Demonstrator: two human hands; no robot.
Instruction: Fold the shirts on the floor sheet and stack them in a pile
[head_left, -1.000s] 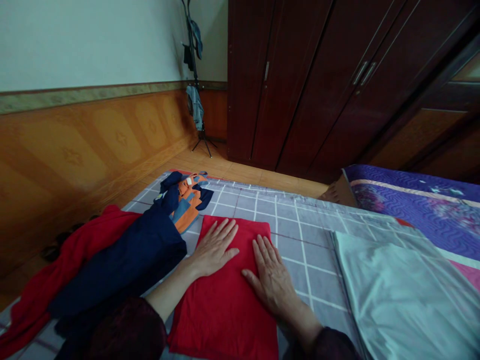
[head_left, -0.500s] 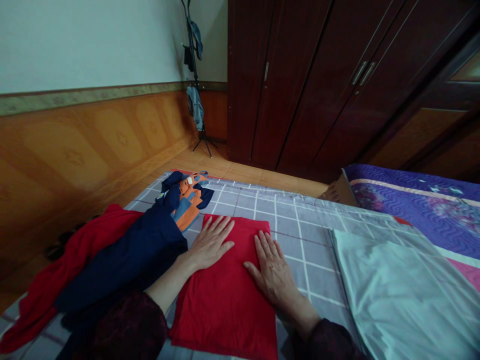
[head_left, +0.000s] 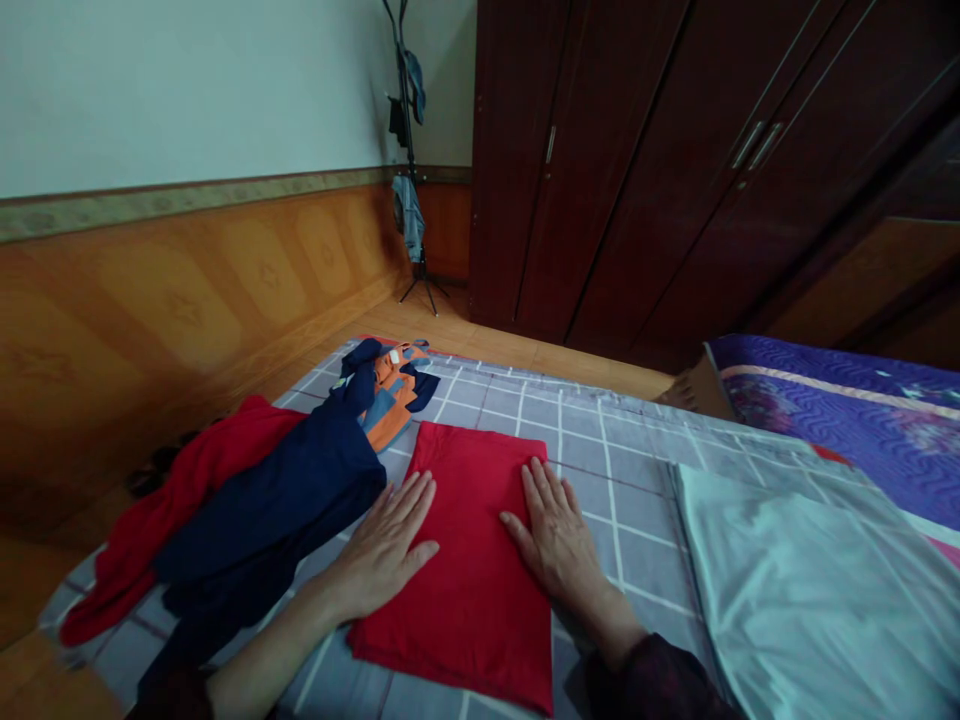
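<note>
A red garment, folded into a flat rectangle, lies on the grey checked bed sheet. My left hand rests flat along its left edge, fingers stretched and thumb apart. On the opposite edge, my right hand lies flat too, its fingers pointing up toward the far right corner of the cloth. Neither hand grips anything. Close to my left forearm sits a heap with a dark blue garment, and a second red garment lies beyond it.
An orange and blue garment tops the heap's far end. Pale green folded cloth lies at the right. Beyond the bed stand a dark red wardrobe and a coat stand. A purple quilted cover is at far right.
My left hand has slid from the upper part of the red garment down to its left edge. My right hand stays on the right edge. The view has shifted slightly.
</note>
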